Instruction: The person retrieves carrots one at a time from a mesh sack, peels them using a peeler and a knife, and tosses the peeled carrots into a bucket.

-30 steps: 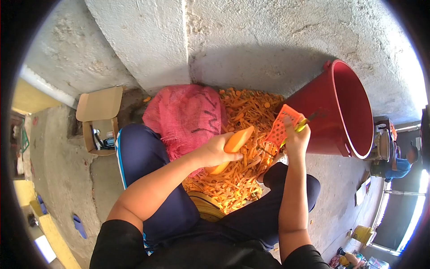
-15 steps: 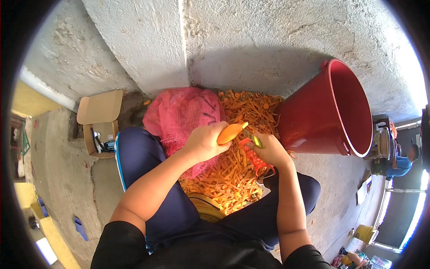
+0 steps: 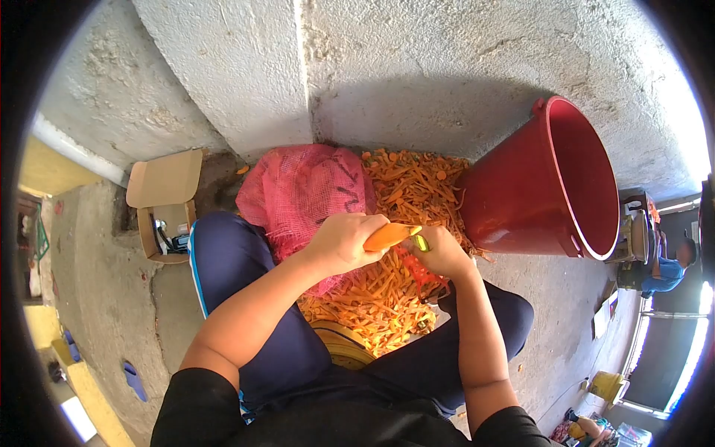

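Cardboard box: an open brown cardboard box (image 3: pixel 165 180) sits at the left of the frame, well apart from the hands.
Pink mesh sack: a bulging pink mesh sack (image 3: pixel 298 195) with dark markings lies at upper centre, behind the left wrist; loose netting is best held clear of the tool.
Left hand: the left hand (image 3: pixel 344 242) has its fingers curled round a smooth, tapered orange carrot (image 3: pixel 389 238), tip pointing right, at the centre; a firm hold well back from the tip should steady it and spare the fingertips.
Orange strips: a heap of orange strips (image 3: pixel 376 309) spreads beneath both hands; working over it suits falling pieces.
Right hand: the right hand (image 3: pixel 443 255) has its fingers closed on a yellow-green tool (image 3: pixel 421 243) beside the tip; its edge is hidden, so light, controlled pressure seems wise.
Red bucket: a tall red plastic bucket (image 3: pixel 514 186) stands at upper right; elbow room matters there.
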`<state>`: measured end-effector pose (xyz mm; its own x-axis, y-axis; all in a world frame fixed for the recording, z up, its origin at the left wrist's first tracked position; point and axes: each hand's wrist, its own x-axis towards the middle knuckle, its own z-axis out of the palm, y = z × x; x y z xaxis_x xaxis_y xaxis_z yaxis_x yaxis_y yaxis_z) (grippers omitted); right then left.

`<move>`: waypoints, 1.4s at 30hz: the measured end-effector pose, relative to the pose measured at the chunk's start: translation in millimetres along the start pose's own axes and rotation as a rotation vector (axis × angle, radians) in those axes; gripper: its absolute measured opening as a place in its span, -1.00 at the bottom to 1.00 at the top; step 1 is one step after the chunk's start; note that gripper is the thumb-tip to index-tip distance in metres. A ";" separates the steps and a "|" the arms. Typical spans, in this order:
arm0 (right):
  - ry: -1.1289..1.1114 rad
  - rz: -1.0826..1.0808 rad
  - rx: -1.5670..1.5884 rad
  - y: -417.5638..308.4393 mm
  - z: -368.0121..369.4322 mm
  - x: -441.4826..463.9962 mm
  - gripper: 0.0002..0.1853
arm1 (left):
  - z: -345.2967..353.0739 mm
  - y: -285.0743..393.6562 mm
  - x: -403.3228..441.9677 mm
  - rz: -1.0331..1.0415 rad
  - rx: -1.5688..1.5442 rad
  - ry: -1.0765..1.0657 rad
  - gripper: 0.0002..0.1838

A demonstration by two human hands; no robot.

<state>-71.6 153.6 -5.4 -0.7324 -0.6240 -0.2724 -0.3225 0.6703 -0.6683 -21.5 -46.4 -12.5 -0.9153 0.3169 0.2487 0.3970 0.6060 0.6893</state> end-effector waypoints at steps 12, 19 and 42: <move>-0.192 0.039 -0.089 48.7 61.9 35.4 -0.67 | 20.6 13.0 -8.7 0.419 0.037 -0.209 -0.55; 0.113 0.244 0.405 8.2 27.0 18.9 -0.76 | 2.1 -0.6 1.0 0.167 0.204 0.013 -0.57; 0.183 0.254 0.102 5.6 27.7 0.5 -0.76 | -7.4 -0.9 2.7 0.205 0.322 0.119 -0.59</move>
<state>-57.1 145.9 -28.5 -0.8805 -0.3532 -0.3163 -0.0607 0.7456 -0.6636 -24.8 -51.6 -7.5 -0.8090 0.3796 0.4489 0.5558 0.7427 0.3736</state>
